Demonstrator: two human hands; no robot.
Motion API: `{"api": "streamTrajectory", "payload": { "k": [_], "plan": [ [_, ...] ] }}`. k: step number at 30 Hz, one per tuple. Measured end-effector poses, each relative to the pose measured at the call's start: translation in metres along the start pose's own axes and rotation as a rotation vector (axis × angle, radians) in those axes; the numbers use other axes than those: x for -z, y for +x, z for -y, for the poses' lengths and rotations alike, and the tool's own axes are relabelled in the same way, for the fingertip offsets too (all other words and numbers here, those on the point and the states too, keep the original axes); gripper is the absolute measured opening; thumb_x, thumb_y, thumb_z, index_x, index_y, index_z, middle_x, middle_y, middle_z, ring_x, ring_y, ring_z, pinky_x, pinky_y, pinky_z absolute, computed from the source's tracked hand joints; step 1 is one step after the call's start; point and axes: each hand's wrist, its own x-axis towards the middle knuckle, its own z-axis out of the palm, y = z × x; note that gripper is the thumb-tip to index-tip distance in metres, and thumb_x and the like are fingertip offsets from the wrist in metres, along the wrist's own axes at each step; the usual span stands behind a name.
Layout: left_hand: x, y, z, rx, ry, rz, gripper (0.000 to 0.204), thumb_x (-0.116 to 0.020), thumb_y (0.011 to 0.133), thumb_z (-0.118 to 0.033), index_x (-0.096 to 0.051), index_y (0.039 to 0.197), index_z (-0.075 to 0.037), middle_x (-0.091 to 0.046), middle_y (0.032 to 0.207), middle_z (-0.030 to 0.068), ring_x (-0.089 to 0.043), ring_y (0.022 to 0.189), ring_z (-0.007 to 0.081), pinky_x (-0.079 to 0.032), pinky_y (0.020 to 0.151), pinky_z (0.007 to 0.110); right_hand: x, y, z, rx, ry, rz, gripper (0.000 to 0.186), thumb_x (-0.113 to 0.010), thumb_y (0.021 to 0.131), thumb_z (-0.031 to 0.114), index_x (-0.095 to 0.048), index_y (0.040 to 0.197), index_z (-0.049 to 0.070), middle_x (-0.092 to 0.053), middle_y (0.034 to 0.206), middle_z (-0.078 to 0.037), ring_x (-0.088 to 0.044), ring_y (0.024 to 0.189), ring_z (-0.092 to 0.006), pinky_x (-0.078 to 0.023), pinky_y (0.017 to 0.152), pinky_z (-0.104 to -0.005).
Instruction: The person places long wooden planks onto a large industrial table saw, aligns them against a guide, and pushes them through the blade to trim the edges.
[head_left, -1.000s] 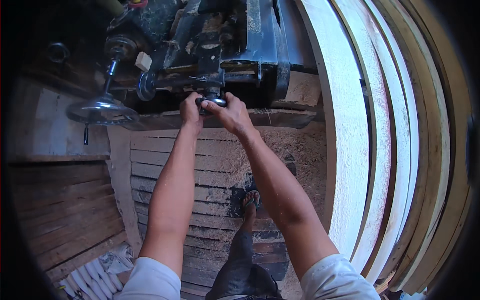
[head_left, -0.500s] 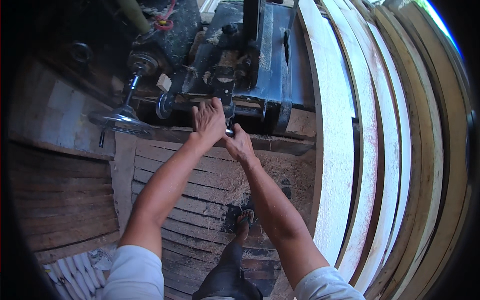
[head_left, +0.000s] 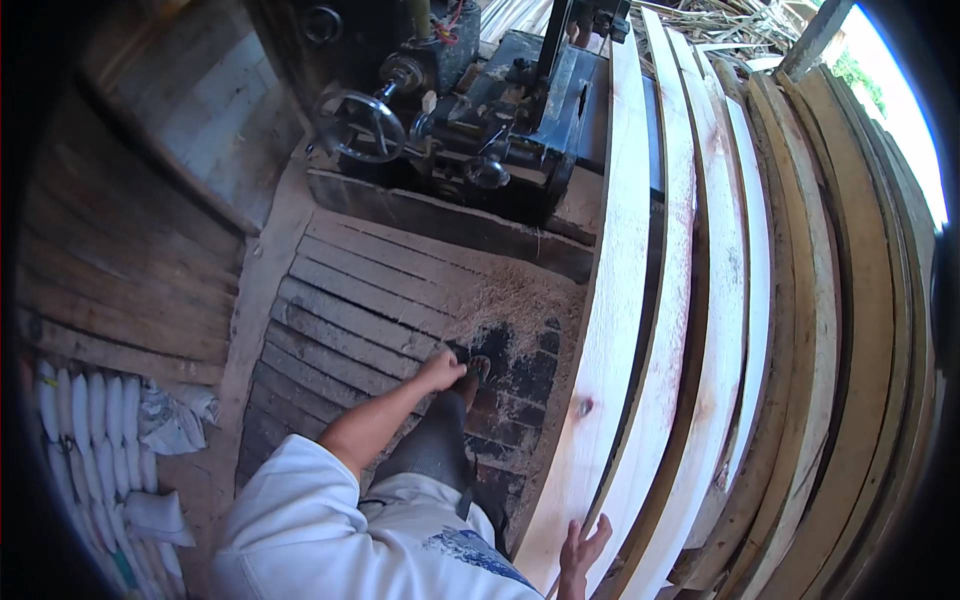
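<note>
My left hand (head_left: 440,370) is curled closed over my leg and the dusty slatted floor (head_left: 340,310); whatever it may hold is hidden. Low on the right, my right hand (head_left: 582,548) has its fingers apart beside the nearest long pale board (head_left: 615,300), part of a row of several planks. Whether it touches the wood I cannot tell. At the top stands the dark machine (head_left: 520,100), with a chrome handwheel (head_left: 360,125) on its left side and a smaller round knob (head_left: 488,172) at its front, both away from my hands.
Darker boards (head_left: 850,290) continue to the far right. Stacked white sacks (head_left: 110,440) lie at the lower left beside wooden planking (head_left: 130,280). A post (head_left: 820,35) and a pile of thin wood offcuts (head_left: 740,25) are at the upper right. Sawdust lies on the floor.
Both my hands have left the knob at the machine's front. The left is lower, over my leg; the right has dropped beside the boards and opened. The machine now appears farther off.
</note>
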Motion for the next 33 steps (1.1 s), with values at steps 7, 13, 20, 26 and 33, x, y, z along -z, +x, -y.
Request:
{"api": "streamTrajectory", "payload": {
  "k": [7,13,20,26,33],
  "plan": [
    [-0.119,-0.333,0.045,-0.217,0.465,0.544,0.050,-0.064,0.081,-0.051,-0.068,0.112,-0.011,-0.063,0.120,0.0156,-0.057,0.116,0.0306,-0.040,0.099,0.048,0.017,-0.199,-0.175,-0.724,0.541,0.673,0.066,-0.046,0.094,0.057,-0.062,0.111,-0.004,-0.062,0.096,-0.011,-0.056,0.090,-0.0180,-0.046,0.078,-0.0356],
    [-0.186,-0.438,0.037,-0.225,0.064,0.707,0.074,-0.053,0.084,-0.068,-0.065,0.117,-0.003,-0.066,0.110,0.0224,-0.065,0.102,0.0284,-0.049,0.086,0.038,-0.007,-0.210,-0.147,-0.362,0.736,0.628,0.076,-0.045,0.093,0.060,-0.047,0.135,-0.002,-0.053,0.131,-0.015,-0.050,0.119,-0.0243,-0.040,0.098,-0.0382],
    [-0.253,-0.496,0.108,-0.154,-0.258,0.125,0.071,-0.055,0.084,-0.068,-0.069,0.108,-0.002,-0.068,0.096,0.0268,-0.068,0.097,0.0322,-0.052,0.077,0.041,-0.027,-0.239,-0.056,-0.199,0.594,0.522,0.074,-0.046,0.093,0.059,-0.053,0.128,-0.005,-0.061,0.120,-0.024,-0.059,0.111,-0.0310,-0.044,0.093,-0.0380],
    [-0.213,-0.624,0.193,-0.207,-0.416,0.032,0.065,-0.056,0.086,-0.063,-0.068,0.111,-0.004,-0.069,0.100,0.0240,-0.068,0.099,0.0307,-0.052,0.079,0.038,-0.033,-0.381,-0.057,-0.169,0.682,0.633,0.077,-0.046,0.092,0.062,-0.053,0.128,-0.005,-0.063,0.114,-0.018,-0.059,0.103,-0.0249,-0.046,0.089,-0.0365],
    [-0.321,-0.839,0.273,-0.115,-0.367,0.050,0.069,-0.064,0.081,-0.061,-0.065,0.119,-0.004,-0.067,0.113,0.0173,-0.063,0.108,0.0272,-0.046,0.094,0.037,0.024,-0.600,-0.199,-0.263,0.602,0.561,0.069,-0.046,0.094,0.056,-0.056,0.124,-0.006,-0.064,0.110,-0.026,-0.060,0.107,-0.0340,-0.045,0.093,-0.0406]
  ]
}}
